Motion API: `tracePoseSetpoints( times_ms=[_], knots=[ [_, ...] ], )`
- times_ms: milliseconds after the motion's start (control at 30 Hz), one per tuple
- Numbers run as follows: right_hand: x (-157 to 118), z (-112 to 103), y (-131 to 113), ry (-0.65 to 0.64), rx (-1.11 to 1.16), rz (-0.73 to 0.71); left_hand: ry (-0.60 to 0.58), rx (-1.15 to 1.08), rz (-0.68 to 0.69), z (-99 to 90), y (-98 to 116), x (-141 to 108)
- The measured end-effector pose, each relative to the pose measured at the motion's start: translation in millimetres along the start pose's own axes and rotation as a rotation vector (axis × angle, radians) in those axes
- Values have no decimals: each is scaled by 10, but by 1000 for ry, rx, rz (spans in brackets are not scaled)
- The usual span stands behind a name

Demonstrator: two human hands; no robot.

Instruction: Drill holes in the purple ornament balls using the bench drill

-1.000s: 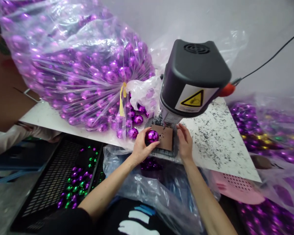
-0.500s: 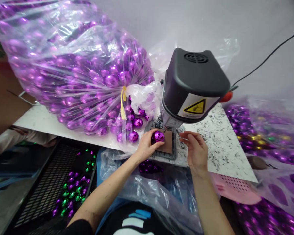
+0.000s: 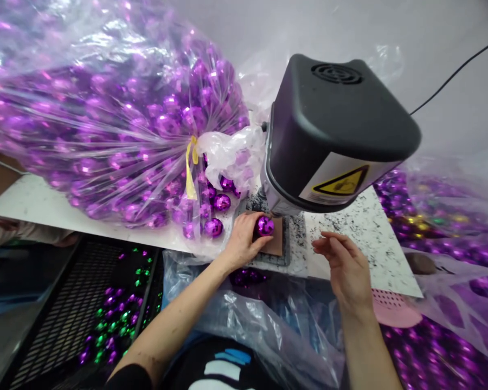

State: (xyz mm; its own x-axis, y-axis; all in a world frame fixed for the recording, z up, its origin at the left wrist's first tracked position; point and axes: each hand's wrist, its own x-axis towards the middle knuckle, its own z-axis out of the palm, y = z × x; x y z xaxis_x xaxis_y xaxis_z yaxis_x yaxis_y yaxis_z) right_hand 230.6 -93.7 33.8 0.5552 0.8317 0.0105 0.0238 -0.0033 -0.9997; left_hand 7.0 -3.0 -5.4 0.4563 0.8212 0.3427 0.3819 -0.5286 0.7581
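Note:
My left hand (image 3: 244,238) is closed around a shiny purple faceted ball (image 3: 264,226), thumb below and fingers behind it. The ball sits over a brown square pad (image 3: 275,246) on the dark base plate (image 3: 285,257) of a black machine (image 3: 337,124). The machine's head hides whatever is directly above the ball. My right hand (image 3: 347,271) hovers right of the base, over the white table (image 3: 384,249). Its fingers are loosely bent and apart, and I see nothing in them.
A big clear bag (image 3: 117,135) of purple balls, tied with a yellow strip (image 3: 190,170), lies on the left. Loose purple balls (image 3: 213,227) lie beside it. Black crates (image 3: 52,319) stand lower left. A pink perforated basket (image 3: 394,309) and more bagged purple balls (image 3: 435,352) are at right.
My right hand has moved right and slightly down, away from the base plate. My left hand still holds the ball over the pad. The camera view has shifted closer.

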Motion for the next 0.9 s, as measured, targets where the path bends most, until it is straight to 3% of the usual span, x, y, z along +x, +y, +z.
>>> tracePoseSetpoints(
  times_ms=[200,300,467,600,733,900],
  knots=[
    [10,37,-474,116,16,-75,-1,31,-31,55,114,-3],
    [63,155,-855,165,3,-260,11,68,-91,109,118,13],
    [354,379,-1349,136,-100,-597,83,135,-114,165,85,47],
    [630,502,-1494,71,-221,-683,87,189,-87,164,85,44],
    [752,605,-1543,22,-179,-752,73,245,-85,163,89,40],
    [775,651,-1592,-50,-172,-700,79,281,-77,178,84,39]
  ],
)
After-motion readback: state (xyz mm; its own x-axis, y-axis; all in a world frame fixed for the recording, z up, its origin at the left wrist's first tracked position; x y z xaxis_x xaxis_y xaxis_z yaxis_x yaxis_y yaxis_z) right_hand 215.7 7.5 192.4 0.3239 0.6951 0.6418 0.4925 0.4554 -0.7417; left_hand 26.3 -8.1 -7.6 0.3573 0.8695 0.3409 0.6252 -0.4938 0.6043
